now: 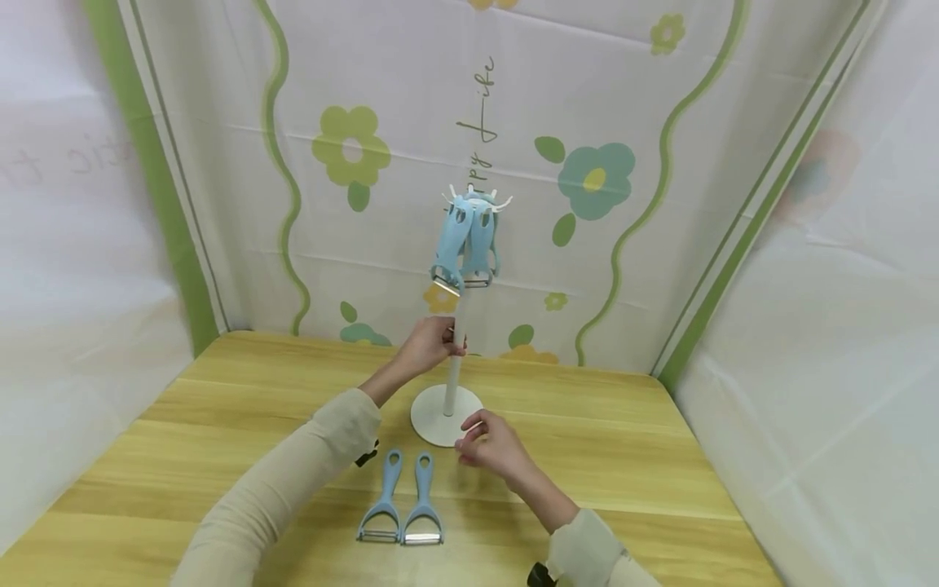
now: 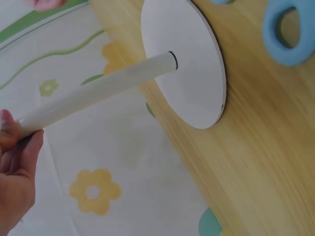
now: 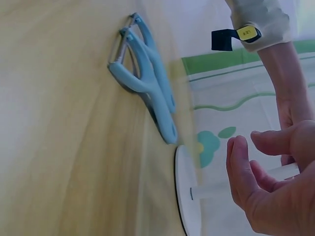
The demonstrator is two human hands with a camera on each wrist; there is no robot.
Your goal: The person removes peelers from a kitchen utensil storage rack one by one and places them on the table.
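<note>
White and slim, the stand's pole [image 1: 452, 383] is pinched in the left grip [image 1: 428, 346], perhaps to steady it, with blue peelers [image 1: 453, 236] hanging above that grip, too overlapped to count, and two loose peelers [image 1: 423, 485] on the counter [image 1: 587, 456] below it. The left wrist view crops the pole beyond the grip and most of the loose peelers. In the right wrist view, the right grip [image 3: 283, 204] holds nothing, fingers loosely parted from thumb, and hides much of the left grip behind.
</note>
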